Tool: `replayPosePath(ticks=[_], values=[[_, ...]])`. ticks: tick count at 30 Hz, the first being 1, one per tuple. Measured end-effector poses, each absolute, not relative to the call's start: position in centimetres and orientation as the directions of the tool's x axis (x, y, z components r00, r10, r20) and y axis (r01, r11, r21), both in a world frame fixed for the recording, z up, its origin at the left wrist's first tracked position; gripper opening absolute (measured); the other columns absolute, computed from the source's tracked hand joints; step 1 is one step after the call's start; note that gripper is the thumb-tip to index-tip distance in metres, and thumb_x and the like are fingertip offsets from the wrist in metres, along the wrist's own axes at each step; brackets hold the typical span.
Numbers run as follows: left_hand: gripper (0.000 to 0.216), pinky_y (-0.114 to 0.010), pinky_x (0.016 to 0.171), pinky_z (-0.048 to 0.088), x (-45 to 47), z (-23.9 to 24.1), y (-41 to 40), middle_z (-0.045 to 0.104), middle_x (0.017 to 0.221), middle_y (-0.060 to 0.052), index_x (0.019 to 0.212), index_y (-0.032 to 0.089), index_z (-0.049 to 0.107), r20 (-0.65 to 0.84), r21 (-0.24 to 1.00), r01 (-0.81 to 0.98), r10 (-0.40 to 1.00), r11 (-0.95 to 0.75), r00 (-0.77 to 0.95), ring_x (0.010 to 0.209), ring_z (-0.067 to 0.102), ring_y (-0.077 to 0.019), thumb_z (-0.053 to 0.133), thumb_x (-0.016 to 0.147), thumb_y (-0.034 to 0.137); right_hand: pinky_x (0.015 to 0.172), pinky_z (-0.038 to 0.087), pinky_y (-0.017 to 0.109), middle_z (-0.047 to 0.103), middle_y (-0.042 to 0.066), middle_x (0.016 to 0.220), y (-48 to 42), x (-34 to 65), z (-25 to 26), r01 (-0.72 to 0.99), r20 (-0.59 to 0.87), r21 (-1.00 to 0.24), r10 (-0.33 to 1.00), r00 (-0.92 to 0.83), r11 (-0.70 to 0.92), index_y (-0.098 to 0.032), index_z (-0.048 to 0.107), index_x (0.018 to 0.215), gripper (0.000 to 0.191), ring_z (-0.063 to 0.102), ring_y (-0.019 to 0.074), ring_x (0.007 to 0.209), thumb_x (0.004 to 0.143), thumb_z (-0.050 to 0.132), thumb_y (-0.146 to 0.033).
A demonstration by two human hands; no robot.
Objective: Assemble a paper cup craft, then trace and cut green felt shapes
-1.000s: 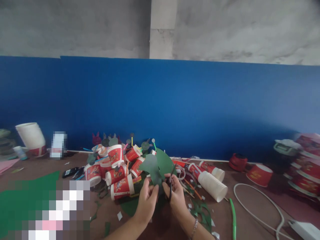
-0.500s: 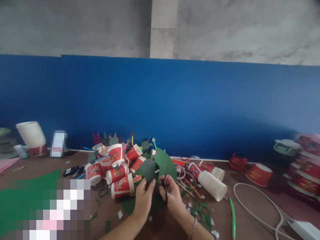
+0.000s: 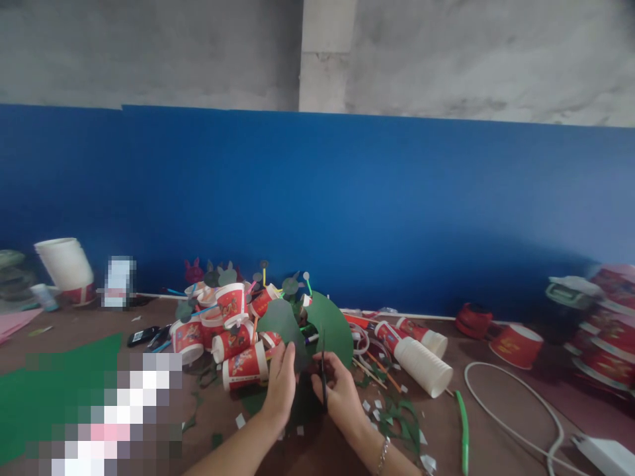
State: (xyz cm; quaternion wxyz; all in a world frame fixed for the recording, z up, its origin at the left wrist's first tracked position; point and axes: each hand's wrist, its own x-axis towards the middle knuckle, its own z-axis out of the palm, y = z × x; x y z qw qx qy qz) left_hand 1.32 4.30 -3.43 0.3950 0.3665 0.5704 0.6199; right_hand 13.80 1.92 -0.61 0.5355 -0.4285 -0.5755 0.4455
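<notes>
My left hand (image 3: 281, 383) is closed on a dark green paper piece (image 3: 282, 325), which stands up above the fingers with a curved outline. In my right hand (image 3: 338, 391) is a pair of scissors (image 3: 324, 373), blades pointing up and away from me, just right of the paper. A gap shows between the blades and the held paper. Behind the hands lies a large round green sheet (image 3: 333, 328). Several red-and-white paper cups (image 3: 244, 368) are heaped left of my hands, some with straws and paper animal heads (image 3: 227, 276).
Stacked paper cups (image 3: 421, 365) lie to the right, beside wooden sticks and green paper scraps (image 3: 401, 416). A green tube (image 3: 462, 426) and a white cable (image 3: 513, 370) are further right. Green sheets (image 3: 69, 377) cover the left side. A blue panel (image 3: 347, 198) rises behind.
The paper in my left hand has turned and risen, showing a broader face further left. My right hand has moved slightly left and down with the scissors. The whole view has shifted a little.
</notes>
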Motion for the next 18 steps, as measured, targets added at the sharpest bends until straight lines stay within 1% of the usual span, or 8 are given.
replayPosePath(ticks=[4,8,10,12,14,16,18], values=[[0.03,-0.042,0.103,0.033,1.2,-3.4,4.3,0.053,0.128,-0.012,0.096,0.021,0.062,-0.001,0.998,-0.06,0.919,-0.025,-0.394,0.126,0.04,-0.0291,0.056,0.075,0.042,0.064,0.047,0.025,0.061,0.001,0.075,2.5,14.3,-1.2,-0.059,0.271,-0.96,0.962,0.041,0.273,-0.019,0.055,0.091,0.023,0.058,0.0162,0.069,0.07,0.064,-0.024],[0.038,-0.043,0.104,0.031,1.4,-2.8,4.3,0.046,0.134,-0.015,0.106,0.018,0.056,0.005,0.998,-0.049,0.907,-0.028,-0.421,0.129,0.034,-0.0293,0.051,0.079,0.045,0.057,0.043,0.022,0.057,-0.002,0.068,3.1,14.8,-1.5,-0.05,0.281,-0.954,0.94,0.193,0.295,-0.019,0.054,0.092,0.027,0.054,0.0135,0.062,0.07,0.066,-0.028],[0.038,-0.043,0.103,0.031,1.5,-2.3,4.2,0.05,0.128,-0.015,0.103,0.018,0.055,0.019,0.998,-0.042,0.911,-0.04,-0.412,0.128,0.035,-0.0296,0.051,0.079,0.047,0.054,0.041,0.021,0.054,-0.003,0.066,3.1,14.9,-1.4,-0.063,0.269,-0.956,0.939,0.215,0.288,-0.019,0.054,0.091,0.027,0.051,0.0124,0.059,0.07,0.067,-0.029],[0.034,-0.041,0.095,0.039,1.7,-1.7,3.9,0.061,0.109,-0.012,0.092,0.019,0.056,0.05,0.997,-0.038,0.934,-0.067,-0.355,0.115,0.048,-0.0292,0.052,0.077,0.05,0.053,0.041,0.021,0.054,-0.003,0.066,3.0,14.8,-1.2,-0.094,0.258,-0.956,0.95,0.173,0.277,-0.019,0.054,0.091,0.028,0.051,0.0124,0.059,0.069,0.067,-0.029],[0.032,-0.036,0.082,0.047,2.0,-1.2,3.6,0.063,0.086,-0.007,0.079,0.019,0.055,0.087,0.994,-0.043,0.961,-0.101,-0.262,0.091,0.059,-0.0253,0.055,0.076,0.051,0.053,0.042,0.021,0.056,-0.002,0.069,2.8,14.5,-1.0,-0.119,0.264,-0.954,0.958,0.113,0.276,-0.019,0.054,0.091,0.028,0.052,0.0126,0.06,0.069,0.068,-0.029],[0.031,-0.03,0.069,0.048,2.2,-0.7,3.3,0.06,0.072,-0.002,0.075,0.019,0.054,0.116,0.99,-0.058,0.977,-0.128,-0.181,0.073,0.059,-0.0197,0.056,0.076,0.05,0.055,0.043,0.021,0.056,-0.002,0.071,2.5,14.3,-0.8,-0.121,0.286,-0.949,0.956,0.069,0.293,-0.019,0.055,0.091,0.027,0.052,0.0126,0.062,0.069,0.067,-0.028],[0.03,-0.026,0.058,0.046,2.4,-0.3,3.0,0.056,0.065,0.002,0.074,0.019,0.053,0.132,0.987,-0.076,0.984,-0.142,-0.122,0.06,0.055,-0.0149,0.056,0.076,0.048,0.057,0.043,0.021,0.055,-0.002,0.07,2.4,14.2,-0.7,-0.102,0.303,-0.946,0.951,0.056,0.308,-0.019,0.055,0.09,0.025,0.052,0.0124,0.062,0.069,0.066,-0.027]])
